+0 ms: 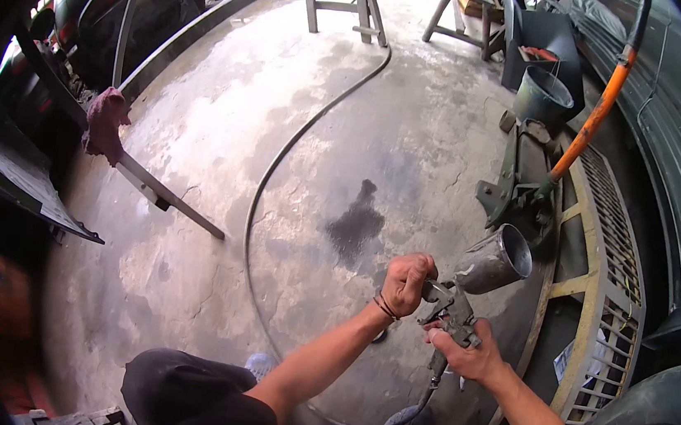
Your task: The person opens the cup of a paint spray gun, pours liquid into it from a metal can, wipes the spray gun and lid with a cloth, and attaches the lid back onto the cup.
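A metal spray gun is held in front of my knees, low over the concrete. My right hand is closed around its handle and rear end. The fingers of my left hand are curled at the gun's front end, where the exact grip is partly hidden. A grey metal cup sits on the gun, tilted with its open mouth facing right; its contents are not visible. From the bottom of the handle a dark air hose loops under me and away across the floor.
A dark wet patch marks the floor ahead. On the right are a floor jack with an orange handle, a bucket and a yellowish slatted frame. A metal stand with a reddish cloth stands left.
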### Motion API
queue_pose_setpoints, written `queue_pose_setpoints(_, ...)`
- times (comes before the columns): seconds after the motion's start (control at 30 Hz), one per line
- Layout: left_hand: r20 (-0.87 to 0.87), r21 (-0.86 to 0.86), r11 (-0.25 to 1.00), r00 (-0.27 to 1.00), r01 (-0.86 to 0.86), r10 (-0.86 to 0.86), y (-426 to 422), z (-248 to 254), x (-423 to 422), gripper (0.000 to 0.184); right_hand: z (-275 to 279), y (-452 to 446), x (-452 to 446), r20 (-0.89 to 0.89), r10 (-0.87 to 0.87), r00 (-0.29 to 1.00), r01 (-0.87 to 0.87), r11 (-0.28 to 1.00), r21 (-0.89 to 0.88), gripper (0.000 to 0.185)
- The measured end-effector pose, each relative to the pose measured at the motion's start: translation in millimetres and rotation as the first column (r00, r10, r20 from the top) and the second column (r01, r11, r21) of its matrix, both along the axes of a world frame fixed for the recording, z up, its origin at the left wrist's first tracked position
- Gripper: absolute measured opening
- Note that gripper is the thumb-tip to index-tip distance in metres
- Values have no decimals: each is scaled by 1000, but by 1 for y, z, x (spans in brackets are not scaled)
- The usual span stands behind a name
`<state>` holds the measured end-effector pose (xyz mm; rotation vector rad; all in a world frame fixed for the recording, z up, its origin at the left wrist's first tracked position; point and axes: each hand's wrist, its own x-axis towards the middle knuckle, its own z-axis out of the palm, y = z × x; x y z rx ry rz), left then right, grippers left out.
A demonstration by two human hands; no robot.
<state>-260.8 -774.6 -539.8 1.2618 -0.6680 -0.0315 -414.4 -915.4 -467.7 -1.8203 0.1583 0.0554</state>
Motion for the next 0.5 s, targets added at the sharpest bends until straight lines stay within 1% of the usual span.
queue_pose_setpoints(0.07, -119, 76, 995, 991, 66, -57, -1, 6, 4, 68, 4, 3, 1, 78, -13, 997, 14, 1000, -14, 18)
queue_pose_setpoints(0.13, -245, 150, 979, 964, 141, -101, 3, 11, 7, 71, 36, 5, 7, -5, 40, 999, -40, 982, -184, 17)
queue_pose_setpoints(0.17, -347, 218, 945, 925, 242, -157, 5, 11, 13, 74, 48, 4, 9, -48, 58, 997, -69, 962, -265, 17)
queue_pose_setpoints(0.2, -404, 303, 896, 895, 325, -189, 6, 16, 20, 74, 46, 2, 8, -66, 40, 997, -56, 965, -256, 18)
queue_pose_setpoints(0.27, -523, 449, 750, 823, 486, -221, 10, 26, 34, 76, 31, -1, 6, -106, 3, 994, -28, 972, -234, 19)
queue_pose_setpoints(0.37, -588, 301, 686, 696, 662, -413, 31, 41, 44, 56, 21, 0, 7, -175, -33, 984, -4, 978, -207, 21)
queue_pose_setpoints(0.4, -606, 247, 658, 643, 712, -469, 38, 43, 46, 52, 17, -2, 8, -158, -43, 987, 8, 976, -218, 22)
queue_pose_setpoints(0.43, -552, -1, 701, 584, 713, -595, 43, 27, 43, 41, 12, -4, 8, -145, -49, 988, 16, 974, -226, 22)
queue_pose_setpoints(0.5, -514, -46, 694, 579, 718, -633, 49, 18, 43, 40, 9, -2, 9, -130, -45, 990, 13, 970, -242, 23)
